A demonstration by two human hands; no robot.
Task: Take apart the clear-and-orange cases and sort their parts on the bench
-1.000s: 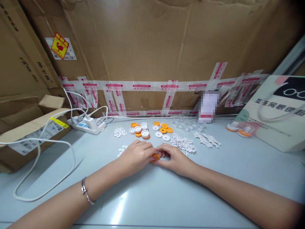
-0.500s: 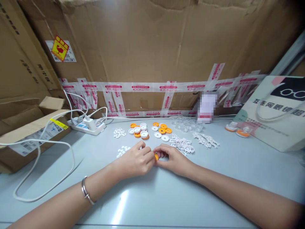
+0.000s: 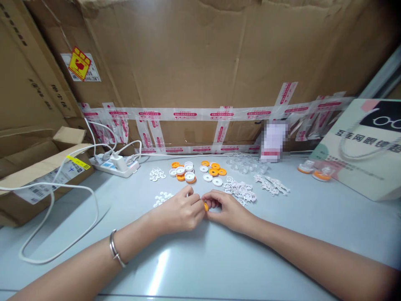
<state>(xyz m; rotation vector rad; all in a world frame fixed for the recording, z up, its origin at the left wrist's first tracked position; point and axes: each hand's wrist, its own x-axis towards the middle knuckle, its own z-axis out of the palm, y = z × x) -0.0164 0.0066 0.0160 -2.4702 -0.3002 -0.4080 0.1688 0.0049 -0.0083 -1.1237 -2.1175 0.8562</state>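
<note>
Between my two hands is a small orange plastic ring [image 3: 206, 206], mostly hidden by my fingers. My left hand [image 3: 183, 209] is closed at its left side, fingers curled over it. On its right side my right hand [image 3: 225, 209] pinches it between thumb and fingers. Just beyond the hands lie several orange discs [image 3: 213, 172] and white discs [image 3: 217, 182]. White and orange cups [image 3: 189, 177] stand in a cluster left of them. Small white round pieces [image 3: 162, 198] lie beside my left hand, and white openwork parts [image 3: 240, 190] beyond my right hand.
More small white pieces [image 3: 157, 174] lie farther back. Clear plastic parts [image 3: 247, 162] and white strips [image 3: 272, 184] are at the back right. Two orange-and-white assemblies [image 3: 322, 174] stand by a paper bag [image 3: 357, 167]. A power strip [image 3: 120, 167], a white cable [image 3: 59, 261] and a cardboard box [image 3: 40, 179] are at left.
My left hand has turned and shifted over the orange ring, its index finger now raised and bent, covering more of the ring. My right hand stays in nearly the same place.
</note>
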